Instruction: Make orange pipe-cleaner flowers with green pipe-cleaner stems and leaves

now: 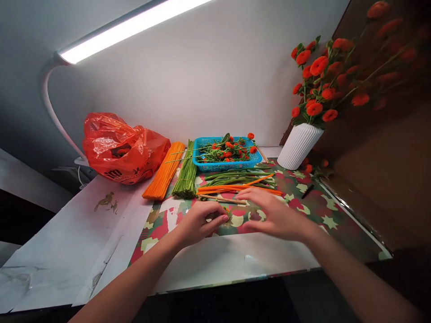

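My left hand [207, 220] is closed in a pinch above the patterned mat. A small orange-and-green piece [227, 211] shows at its fingertips, mostly hidden, so its exact form is unclear. To the right, my right hand [274, 215] is open, thumb and fingers apart, with nothing between them. Just beyond my hands lie loose orange pipe cleaners [218, 189] and a thin tan stick [224, 199]. Loose green pipe cleaners [232, 178] are spread behind those.
A blue basket [224, 167] holds orange pipe-cleaner flowers. Left of it lie a green pipe-cleaner bundle [186, 177], an orange bundle [164, 172] and a red plastic bag [124, 148]. A white vase [298, 146] of orange flowers stands back right. A lamp [131, 31] hangs overhead.
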`<state>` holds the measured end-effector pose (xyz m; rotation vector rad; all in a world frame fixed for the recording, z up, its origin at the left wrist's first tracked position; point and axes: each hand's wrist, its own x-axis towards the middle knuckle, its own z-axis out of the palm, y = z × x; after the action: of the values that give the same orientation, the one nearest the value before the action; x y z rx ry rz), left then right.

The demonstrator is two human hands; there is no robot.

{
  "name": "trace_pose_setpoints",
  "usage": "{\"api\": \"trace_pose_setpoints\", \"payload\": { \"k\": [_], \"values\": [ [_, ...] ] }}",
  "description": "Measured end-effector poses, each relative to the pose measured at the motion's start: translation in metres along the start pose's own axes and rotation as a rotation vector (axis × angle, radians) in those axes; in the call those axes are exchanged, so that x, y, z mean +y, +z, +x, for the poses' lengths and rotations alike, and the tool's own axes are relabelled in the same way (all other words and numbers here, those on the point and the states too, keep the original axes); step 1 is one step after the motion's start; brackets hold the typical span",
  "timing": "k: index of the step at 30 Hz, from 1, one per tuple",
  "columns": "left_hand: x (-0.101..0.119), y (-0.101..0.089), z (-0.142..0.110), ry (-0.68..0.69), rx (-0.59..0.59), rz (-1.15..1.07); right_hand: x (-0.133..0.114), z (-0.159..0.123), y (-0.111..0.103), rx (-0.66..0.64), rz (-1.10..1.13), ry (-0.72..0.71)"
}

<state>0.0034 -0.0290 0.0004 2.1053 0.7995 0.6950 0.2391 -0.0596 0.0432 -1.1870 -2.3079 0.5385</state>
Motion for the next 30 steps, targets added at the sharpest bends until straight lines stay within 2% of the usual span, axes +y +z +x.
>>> {"api": "trace_pose_setpoints", "payload": {
  "k": [2,4,8,13,17,22,26,28,30],
  "values": [
    [-0.003,-0.002,0.000,-0.021,0.040,-0.020,-0.012,0.019,0.020,-0.097,0.201,-0.057],
    [-0.008,-0.008,0.000,-0.065,0.100,-0.069,-0.011,0.033,0.031,-0.136,0.326,0.029],
    [-0.015,-0.027,0.000,-0.260,0.107,-0.248,0.009,0.036,0.033,-0.107,0.504,0.216],
    [-0.014,-0.033,0.002,-0.336,0.091,-0.362,0.020,0.027,0.034,-0.069,0.588,0.281],
    [-0.012,-0.027,0.003,-0.396,0.009,-0.419,0.020,0.025,0.039,-0.048,0.589,0.273],
    [-0.016,-0.025,0.002,-0.324,-0.053,-0.355,0.026,0.023,0.043,-0.035,0.519,0.264],
    [-0.017,-0.024,0.002,-0.393,-0.088,-0.373,0.026,0.021,0.044,-0.024,0.450,0.248],
    [-0.016,-0.022,0.003,-0.429,-0.098,-0.389,0.022,0.021,0.046,0.084,0.356,0.145],
    [-0.014,-0.020,0.004,-0.443,-0.090,-0.435,0.018,0.021,0.051,0.205,0.227,-0.051]
  ]
}}
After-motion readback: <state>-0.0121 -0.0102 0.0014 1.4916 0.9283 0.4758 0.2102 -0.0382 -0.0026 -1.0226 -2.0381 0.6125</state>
